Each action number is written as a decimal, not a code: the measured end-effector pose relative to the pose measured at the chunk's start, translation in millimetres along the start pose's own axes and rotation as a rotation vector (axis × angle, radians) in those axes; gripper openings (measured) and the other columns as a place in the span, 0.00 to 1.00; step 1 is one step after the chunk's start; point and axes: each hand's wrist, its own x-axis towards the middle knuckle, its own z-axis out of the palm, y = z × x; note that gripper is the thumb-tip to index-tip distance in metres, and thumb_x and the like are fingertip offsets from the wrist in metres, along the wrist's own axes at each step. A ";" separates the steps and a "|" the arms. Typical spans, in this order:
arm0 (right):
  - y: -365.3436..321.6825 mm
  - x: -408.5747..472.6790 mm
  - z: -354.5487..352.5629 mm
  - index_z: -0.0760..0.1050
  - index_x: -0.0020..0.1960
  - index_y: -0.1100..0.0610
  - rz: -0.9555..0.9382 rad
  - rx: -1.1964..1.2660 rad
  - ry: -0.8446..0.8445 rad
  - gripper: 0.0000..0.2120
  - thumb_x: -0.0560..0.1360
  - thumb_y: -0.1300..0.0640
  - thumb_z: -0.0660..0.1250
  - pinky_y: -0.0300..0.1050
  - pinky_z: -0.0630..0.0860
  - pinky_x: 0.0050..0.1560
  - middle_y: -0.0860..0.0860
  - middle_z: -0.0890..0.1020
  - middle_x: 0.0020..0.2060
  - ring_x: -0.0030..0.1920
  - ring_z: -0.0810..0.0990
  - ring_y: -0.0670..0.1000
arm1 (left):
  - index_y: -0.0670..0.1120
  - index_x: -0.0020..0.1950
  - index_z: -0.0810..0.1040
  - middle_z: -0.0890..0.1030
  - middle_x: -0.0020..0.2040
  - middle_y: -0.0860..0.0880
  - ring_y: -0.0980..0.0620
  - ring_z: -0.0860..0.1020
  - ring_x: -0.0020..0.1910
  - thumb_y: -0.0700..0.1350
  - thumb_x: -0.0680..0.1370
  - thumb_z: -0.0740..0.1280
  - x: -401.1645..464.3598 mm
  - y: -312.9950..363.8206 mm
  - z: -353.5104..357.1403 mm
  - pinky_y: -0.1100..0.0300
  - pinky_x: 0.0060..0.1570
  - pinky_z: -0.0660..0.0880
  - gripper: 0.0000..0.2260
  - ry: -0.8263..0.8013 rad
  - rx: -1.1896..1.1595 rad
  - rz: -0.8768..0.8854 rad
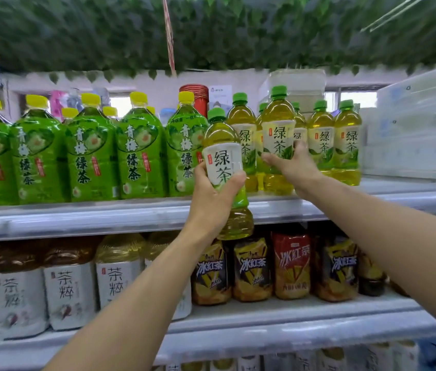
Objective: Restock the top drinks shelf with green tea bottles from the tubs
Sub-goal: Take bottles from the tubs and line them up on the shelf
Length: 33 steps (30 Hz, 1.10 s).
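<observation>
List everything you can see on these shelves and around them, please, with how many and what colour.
Large green-wrapped tea bottles: five in the front row, more behind, yellow caps; top shelf, left.
Green tea bottles on the shelf: at least six, green caps, pale labels; top shelf, right.
Green tea bottle in the left hand: one, held in front of the top shelf edge.
Green tea bottle in the right hand: one, at the top shelf.
White-labelled bottles: at least four, amber; middle shelf, left.
Iced tea bottles: about four, yellow, black and red wraps; middle shelf, right.
Red canister: one, behind the top row.
Leaf garland: green, overhead.
Left hand: fingers curled round its bottle.
Right hand: fingers around its bottle.
</observation>
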 end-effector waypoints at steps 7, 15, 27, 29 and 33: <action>9.4 16.8 -0.1 0.61 0.69 0.57 0.028 -0.012 -0.070 0.30 0.75 0.53 0.73 0.49 0.68 0.63 0.50 0.74 0.56 0.58 0.71 0.51 | 0.50 0.70 0.66 0.77 0.56 0.55 0.60 0.76 0.53 0.53 0.78 0.70 2.7 -0.8 0.1 0.68 0.44 0.71 0.23 0.021 -0.033 0.007; -0.6 11.1 -0.8 0.53 0.75 0.58 0.102 -0.253 -0.093 0.36 0.77 0.47 0.69 0.58 0.63 0.72 0.57 0.67 0.70 0.71 0.65 0.59 | 0.48 0.69 0.67 0.77 0.53 0.56 0.61 0.76 0.50 0.53 0.78 0.70 -5.5 9.5 4.6 0.73 0.39 0.72 0.23 0.043 0.000 0.000; -23.5 -88.4 -25.4 0.75 0.61 0.51 -0.288 -0.115 -0.469 0.21 0.71 0.52 0.77 0.43 0.79 0.58 0.47 0.85 0.53 0.54 0.83 0.45 | 0.46 0.70 0.61 0.81 0.58 0.47 0.47 0.81 0.59 0.42 0.78 0.71 6.0 48.5 38.7 0.46 0.60 0.79 0.26 -0.131 -0.314 -0.004; -21.6 -84.0 -34.3 0.71 0.65 0.50 -0.318 -0.192 -0.330 0.28 0.69 0.49 0.78 0.45 0.79 0.58 0.44 0.83 0.53 0.54 0.82 0.43 | 0.48 0.71 0.63 0.79 0.63 0.48 0.49 0.80 0.62 0.50 0.81 0.67 13.5 53.2 46.8 0.56 0.59 0.80 0.22 -0.253 -0.282 0.016; -12.5 -61.1 -54.5 0.66 0.65 0.51 -0.255 -0.126 -0.091 0.31 0.69 0.49 0.78 0.45 0.79 0.58 0.45 0.82 0.54 0.54 0.82 0.45 | 0.49 0.74 0.63 0.68 0.70 0.49 0.52 0.69 0.68 0.66 0.76 0.62 39.3 49.4 52.2 0.60 0.65 0.70 0.32 -0.107 0.039 0.162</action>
